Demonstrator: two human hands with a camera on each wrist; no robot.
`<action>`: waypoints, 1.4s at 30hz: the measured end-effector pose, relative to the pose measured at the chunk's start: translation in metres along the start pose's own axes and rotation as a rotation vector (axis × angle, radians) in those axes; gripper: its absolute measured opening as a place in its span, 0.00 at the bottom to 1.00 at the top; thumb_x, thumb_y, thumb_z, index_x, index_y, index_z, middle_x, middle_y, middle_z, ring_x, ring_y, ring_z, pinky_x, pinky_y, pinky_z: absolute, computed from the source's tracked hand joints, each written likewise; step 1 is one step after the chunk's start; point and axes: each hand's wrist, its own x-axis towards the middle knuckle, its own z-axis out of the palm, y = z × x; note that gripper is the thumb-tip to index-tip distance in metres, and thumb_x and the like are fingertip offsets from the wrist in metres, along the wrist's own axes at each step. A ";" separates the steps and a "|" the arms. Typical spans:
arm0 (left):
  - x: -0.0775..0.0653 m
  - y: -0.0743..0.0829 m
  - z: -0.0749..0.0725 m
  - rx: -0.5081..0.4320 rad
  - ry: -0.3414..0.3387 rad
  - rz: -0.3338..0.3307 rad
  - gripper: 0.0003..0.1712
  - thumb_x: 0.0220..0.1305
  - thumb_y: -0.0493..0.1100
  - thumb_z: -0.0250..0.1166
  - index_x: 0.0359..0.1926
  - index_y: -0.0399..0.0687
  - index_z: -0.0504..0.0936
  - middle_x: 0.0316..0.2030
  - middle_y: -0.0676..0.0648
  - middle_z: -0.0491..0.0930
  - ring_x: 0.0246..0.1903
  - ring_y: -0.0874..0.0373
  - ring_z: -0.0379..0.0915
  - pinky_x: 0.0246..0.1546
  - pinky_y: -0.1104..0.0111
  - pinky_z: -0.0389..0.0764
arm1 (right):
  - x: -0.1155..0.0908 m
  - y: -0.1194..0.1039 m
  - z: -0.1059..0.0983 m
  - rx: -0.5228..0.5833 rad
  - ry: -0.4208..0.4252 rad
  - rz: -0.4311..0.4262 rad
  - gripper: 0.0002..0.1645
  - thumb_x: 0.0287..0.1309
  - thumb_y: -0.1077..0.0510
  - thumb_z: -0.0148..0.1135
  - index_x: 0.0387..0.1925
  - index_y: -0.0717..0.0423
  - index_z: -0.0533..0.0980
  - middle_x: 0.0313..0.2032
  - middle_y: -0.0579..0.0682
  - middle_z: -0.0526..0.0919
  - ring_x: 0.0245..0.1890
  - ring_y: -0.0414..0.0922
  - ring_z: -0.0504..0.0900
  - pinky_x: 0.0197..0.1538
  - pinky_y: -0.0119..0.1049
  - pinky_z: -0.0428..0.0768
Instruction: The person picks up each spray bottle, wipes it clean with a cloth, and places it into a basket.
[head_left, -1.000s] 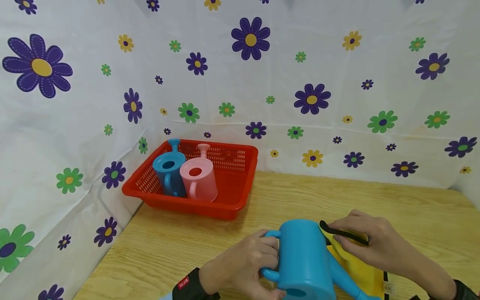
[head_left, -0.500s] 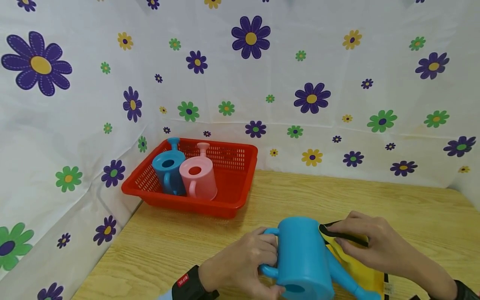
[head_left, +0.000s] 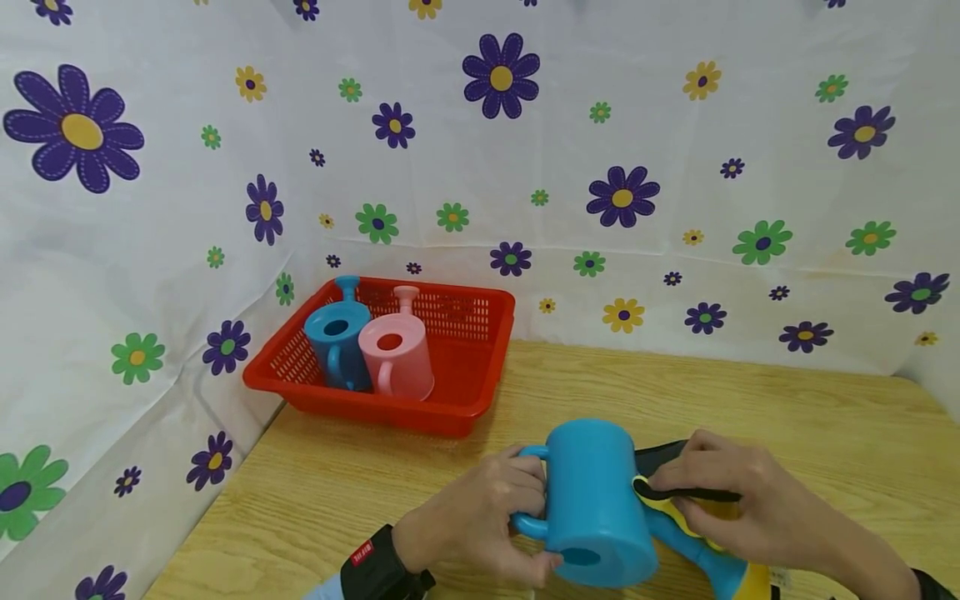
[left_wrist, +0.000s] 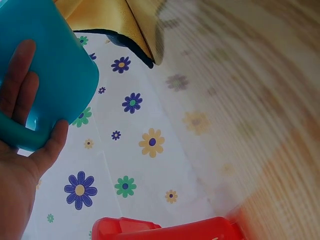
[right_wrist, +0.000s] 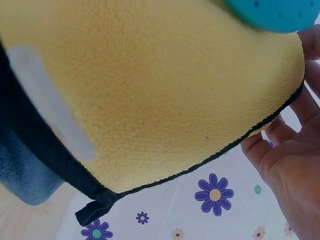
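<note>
A light blue toy watering can [head_left: 592,500] lies tipped on its side in the air, its spout [head_left: 693,542] pointing down to the right. My left hand [head_left: 483,517] grips its handle, fingers wrapped round it and the thumb near the hole in its top. In the left wrist view the can's body [left_wrist: 55,65] fills the upper left. My right hand [head_left: 738,496] pinches a yellow cloth [head_left: 667,500] with black edging and presses it to the can's side near the spout's base. In the right wrist view the cloth [right_wrist: 165,100] hangs broad, with the perforated spout head [right_wrist: 280,12] above it.
A red plastic basket [head_left: 480,408] stands at the back left of the wooden table [head_left: 337,500]. Inside it are a darker blue watering can [head_left: 341,342] and a pink watering can [head_left: 401,358]. A white flowered sheet [head_left: 450,167] hangs behind and to the left.
The blue watering can has risen slightly and shifted left with my left hand. My right hand has slid the cloth down along the can towards the spout's base. The basket stays put.
</note>
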 end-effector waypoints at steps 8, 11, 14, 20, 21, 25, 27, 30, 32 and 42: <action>-0.002 -0.003 0.000 -0.049 0.011 -0.032 0.14 0.60 0.51 0.68 0.22 0.56 0.75 0.19 0.58 0.71 0.32 0.71 0.68 0.44 0.75 0.72 | 0.000 -0.004 0.003 0.022 0.016 -0.134 0.36 0.38 0.75 0.75 0.50 0.45 0.84 0.44 0.39 0.88 0.43 0.33 0.73 0.41 0.25 0.75; -0.003 -0.004 0.000 -0.067 0.012 -0.052 0.14 0.60 0.51 0.68 0.22 0.55 0.75 0.18 0.58 0.71 0.32 0.70 0.68 0.43 0.74 0.72 | 0.000 -0.004 0.004 0.035 0.026 -0.189 0.36 0.36 0.75 0.74 0.50 0.46 0.84 0.44 0.41 0.88 0.44 0.34 0.73 0.41 0.25 0.74; -0.003 -0.005 0.000 -0.080 0.014 -0.072 0.14 0.59 0.50 0.69 0.22 0.55 0.75 0.19 0.58 0.71 0.32 0.70 0.68 0.43 0.74 0.73 | -0.002 -0.007 0.004 0.028 0.014 -0.162 0.37 0.35 0.75 0.73 0.49 0.43 0.84 0.43 0.39 0.88 0.45 0.34 0.72 0.43 0.26 0.73; -0.003 -0.006 -0.001 -0.072 0.014 -0.088 0.15 0.57 0.50 0.70 0.20 0.54 0.74 0.18 0.58 0.70 0.33 0.70 0.68 0.43 0.73 0.73 | -0.006 -0.015 0.004 -0.012 -0.013 -0.078 0.41 0.34 0.76 0.73 0.49 0.37 0.83 0.44 0.33 0.85 0.48 0.33 0.71 0.44 0.29 0.74; -0.003 -0.006 -0.001 -0.072 0.014 -0.089 0.15 0.57 0.50 0.70 0.20 0.53 0.75 0.18 0.58 0.70 0.33 0.70 0.68 0.43 0.74 0.72 | -0.006 -0.016 0.004 -0.014 -0.017 -0.063 0.40 0.36 0.76 0.73 0.49 0.36 0.82 0.44 0.33 0.85 0.48 0.32 0.71 0.43 0.29 0.75; -0.003 -0.006 -0.001 -0.069 0.014 -0.095 0.16 0.57 0.50 0.69 0.19 0.52 0.75 0.18 0.58 0.71 0.32 0.70 0.68 0.41 0.74 0.71 | -0.006 -0.017 0.004 -0.026 -0.023 -0.049 0.40 0.37 0.76 0.73 0.49 0.35 0.82 0.44 0.31 0.84 0.48 0.32 0.71 0.44 0.29 0.75; -0.003 -0.006 -0.001 -0.064 0.013 -0.094 0.16 0.58 0.51 0.69 0.20 0.53 0.75 0.18 0.58 0.71 0.32 0.70 0.68 0.41 0.75 0.71 | -0.006 -0.017 0.004 -0.038 -0.024 -0.050 0.40 0.38 0.75 0.73 0.49 0.34 0.82 0.44 0.30 0.84 0.47 0.32 0.71 0.44 0.29 0.75; -0.004 -0.006 -0.001 -0.060 0.016 -0.086 0.15 0.58 0.51 0.69 0.20 0.54 0.75 0.18 0.58 0.71 0.31 0.70 0.68 0.41 0.75 0.71 | -0.006 -0.018 0.003 -0.056 -0.035 -0.032 0.39 0.40 0.74 0.74 0.50 0.32 0.82 0.45 0.30 0.84 0.47 0.31 0.71 0.43 0.28 0.75; -0.004 -0.006 -0.001 -0.054 0.017 -0.075 0.15 0.57 0.51 0.69 0.20 0.54 0.75 0.17 0.58 0.71 0.31 0.70 0.68 0.41 0.75 0.71 | -0.005 -0.016 0.003 -0.068 -0.030 -0.057 0.37 0.43 0.72 0.74 0.51 0.34 0.82 0.46 0.32 0.84 0.46 0.31 0.71 0.43 0.26 0.75; 0.000 -0.004 0.000 -0.023 0.039 0.012 0.16 0.58 0.51 0.68 0.19 0.55 0.73 0.17 0.58 0.69 0.30 0.70 0.67 0.39 0.79 0.68 | -0.001 -0.002 0.004 -0.139 0.041 -0.120 0.18 0.76 0.46 0.48 0.50 0.41 0.84 0.47 0.36 0.85 0.44 0.32 0.74 0.44 0.21 0.74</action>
